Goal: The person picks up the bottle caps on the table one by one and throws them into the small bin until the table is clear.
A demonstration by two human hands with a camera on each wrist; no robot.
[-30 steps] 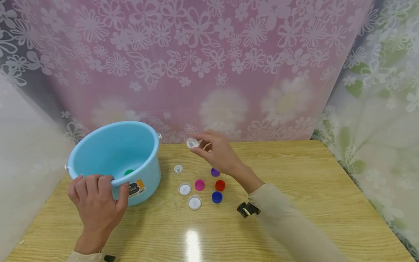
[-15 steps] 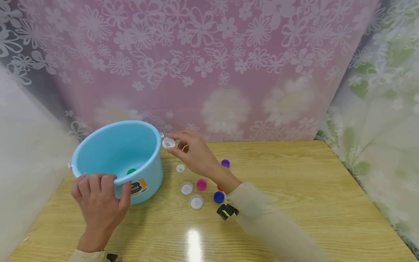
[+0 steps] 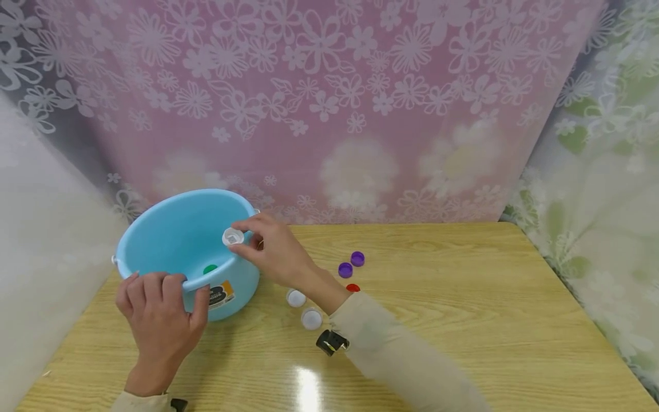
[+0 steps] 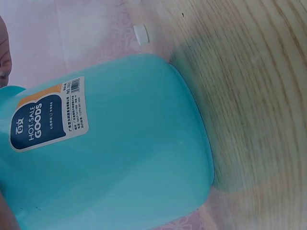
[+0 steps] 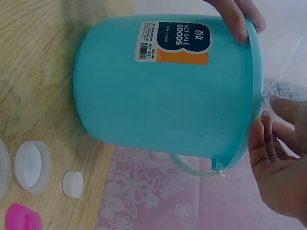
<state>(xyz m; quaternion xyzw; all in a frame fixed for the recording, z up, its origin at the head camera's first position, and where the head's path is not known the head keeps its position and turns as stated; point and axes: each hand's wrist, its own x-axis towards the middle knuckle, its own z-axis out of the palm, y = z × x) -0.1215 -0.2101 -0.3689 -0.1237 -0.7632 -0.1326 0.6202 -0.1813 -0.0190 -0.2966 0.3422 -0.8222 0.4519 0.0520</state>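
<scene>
A flowered curtain (image 3: 329, 103) hangs behind the wooden bench (image 3: 463, 320).

On the left part of the bench stands a blue bucket (image 3: 175, 234), tilted a little toward the person, its label (image 3: 220, 294) facing the near side. A green cap (image 3: 209, 269) lies on its bottom.

The left hand (image 3: 159, 320) grips the bucket's near rim, fingers (image 3: 154, 283) curled over the edge and thumb on the outer wall beside the label. In the right wrist view those fingertips show hooked over the rim above the label.

The right hand (image 3: 273, 252) hovers over the bucket's right rim. Its thumb and forefinger pinch a white cap (image 3: 233, 236), open side up, which sits above the bucket's mouth and clear of the rim; the other fingers are loosely bent.

More caps lie on the bench to the right of the bucket: two white caps (image 3: 296, 297) near the right forearm, two purple caps (image 3: 352, 264) farther right, and a red cap (image 3: 352, 287) partly hidden by the sleeve (image 3: 391, 355). The right wrist view also shows a pink cap (image 5: 21, 218) at its lower edge.
</scene>
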